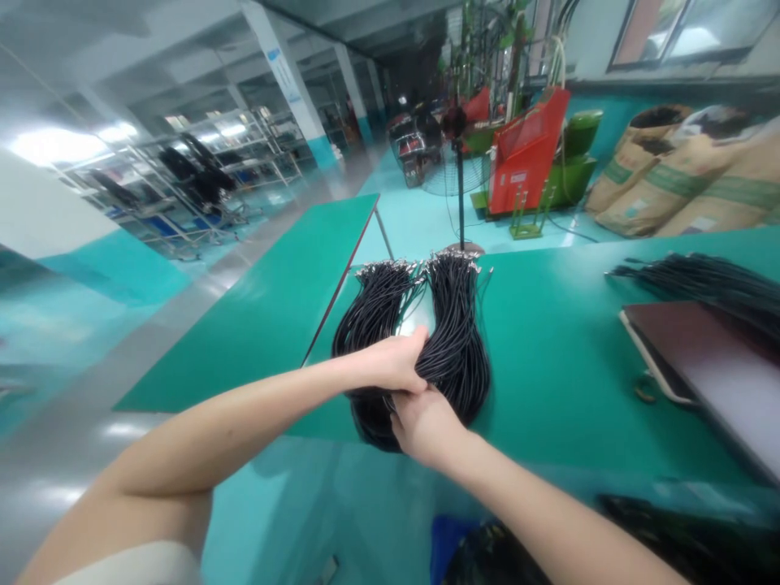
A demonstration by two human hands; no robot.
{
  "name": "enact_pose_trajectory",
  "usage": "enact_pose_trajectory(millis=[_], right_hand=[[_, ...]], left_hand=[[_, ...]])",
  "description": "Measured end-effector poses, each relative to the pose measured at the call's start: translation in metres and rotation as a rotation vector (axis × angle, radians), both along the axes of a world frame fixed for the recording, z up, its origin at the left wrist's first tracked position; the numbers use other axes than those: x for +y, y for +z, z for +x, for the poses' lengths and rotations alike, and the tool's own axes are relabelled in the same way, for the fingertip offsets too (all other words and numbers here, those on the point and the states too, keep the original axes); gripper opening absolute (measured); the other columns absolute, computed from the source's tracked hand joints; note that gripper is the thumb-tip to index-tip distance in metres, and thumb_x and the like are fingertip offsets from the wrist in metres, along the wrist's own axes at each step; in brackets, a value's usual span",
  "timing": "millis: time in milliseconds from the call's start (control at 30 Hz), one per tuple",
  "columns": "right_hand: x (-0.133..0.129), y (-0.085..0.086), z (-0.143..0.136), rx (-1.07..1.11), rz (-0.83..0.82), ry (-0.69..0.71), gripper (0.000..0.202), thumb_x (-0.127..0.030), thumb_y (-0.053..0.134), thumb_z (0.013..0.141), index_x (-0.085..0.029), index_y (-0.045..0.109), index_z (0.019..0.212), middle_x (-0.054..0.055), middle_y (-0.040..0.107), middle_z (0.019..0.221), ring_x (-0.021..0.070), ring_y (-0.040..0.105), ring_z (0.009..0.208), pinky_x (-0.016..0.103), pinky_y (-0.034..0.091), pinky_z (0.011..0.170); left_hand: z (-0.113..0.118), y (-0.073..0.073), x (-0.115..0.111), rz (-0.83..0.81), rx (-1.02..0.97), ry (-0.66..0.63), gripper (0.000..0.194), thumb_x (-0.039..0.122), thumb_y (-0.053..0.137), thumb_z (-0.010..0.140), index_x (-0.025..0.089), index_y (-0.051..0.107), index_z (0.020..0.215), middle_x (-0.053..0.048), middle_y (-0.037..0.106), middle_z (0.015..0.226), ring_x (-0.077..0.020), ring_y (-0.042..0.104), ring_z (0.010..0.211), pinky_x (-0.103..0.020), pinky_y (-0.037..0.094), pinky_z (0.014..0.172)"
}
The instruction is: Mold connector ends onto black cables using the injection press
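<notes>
A thick bundle of black cables [457, 341] lies bent in a U on the green table [548, 349], its metal-tipped ends at the far side. My left hand [399, 360] reaches across the middle of the U, its fingers closed round cables of the right part. Just below it, touching it, my right hand [426, 426] is closed at the near bend, its fingers wrapped round the cables there. Some fingertips of both hands are hidden among the cables.
More black cables [707, 284] lie at the right, behind a dark flat case [700, 349]. A second green table [262, 301] adjoins on the left. Beyond stand a fan [460, 179], a red machine [524, 154] and sacks [682, 179]. A dark bag [500, 556] is below the near edge.
</notes>
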State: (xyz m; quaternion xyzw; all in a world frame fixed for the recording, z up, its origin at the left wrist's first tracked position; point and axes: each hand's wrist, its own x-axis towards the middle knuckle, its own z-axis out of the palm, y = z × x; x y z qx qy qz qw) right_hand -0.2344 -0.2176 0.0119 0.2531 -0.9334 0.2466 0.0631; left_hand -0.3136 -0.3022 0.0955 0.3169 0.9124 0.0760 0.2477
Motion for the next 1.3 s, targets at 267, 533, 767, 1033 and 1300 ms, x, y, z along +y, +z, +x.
enact_pose_trajectory(millis=[267,533,767,1033,1300], right_hand=[[0.060,-0.024,-0.023,-0.022,-0.168,0.081,0.033,-0.035,0.051,0.082,-0.017,0.059,0.108,0.013,0.061,0.109,0.0275,0.046,0.112,0.046,0.027,0.098],[0.087,-0.033,-0.045,-0.689,-0.994,-0.092,0.053,-0.033,0.059,0.076,-0.013,0.044,0.123,0.011,0.063,0.107,0.0213,0.054,0.104,0.038,0.033,0.097],[0.096,0.000,-0.068,-0.983,-1.819,-0.139,0.063,-0.068,0.035,0.077,-0.012,0.057,0.094,0.013,0.066,0.091,0.0203,0.062,0.086,0.033,0.048,0.079],[0.093,-0.006,-0.104,-1.147,-1.663,-0.371,0.036,-0.042,0.054,0.079,-0.007,0.059,0.073,0.007,0.062,0.061,0.0124,0.060,0.054,0.022,0.049,0.053],[0.095,0.062,-0.107,-0.919,-1.583,-0.148,0.004,-0.011,0.057,0.068,-0.014,0.055,0.066,-0.002,0.053,0.047,0.0091,0.048,0.041,0.020,0.042,0.043]], left_hand=[[-0.028,0.068,-0.017,0.283,-0.203,0.238,0.048,0.023,0.059,0.060,0.017,0.038,0.103,0.002,0.058,0.065,-0.0131,0.057,0.058,-0.022,0.043,0.054],[-0.059,0.143,-0.044,0.602,-0.121,0.323,0.018,0.022,0.043,0.076,0.012,0.039,0.091,0.009,0.050,0.064,-0.0016,0.050,0.059,-0.019,0.037,0.063],[0.018,0.045,-0.011,0.189,-0.014,-0.010,0.042,0.026,0.057,0.063,0.019,0.040,0.101,0.000,0.060,0.076,-0.0149,0.058,0.063,-0.021,0.040,0.052],[0.064,-0.044,-0.013,-0.045,0.271,-0.176,0.051,0.023,0.047,0.065,0.016,0.034,0.113,-0.008,0.065,0.079,-0.0267,0.063,0.066,-0.034,0.047,0.055],[0.070,-0.069,-0.015,0.180,0.393,-0.103,0.055,0.019,0.048,0.061,0.012,0.036,0.115,-0.011,0.064,0.080,-0.0281,0.062,0.070,-0.040,0.050,0.060]])
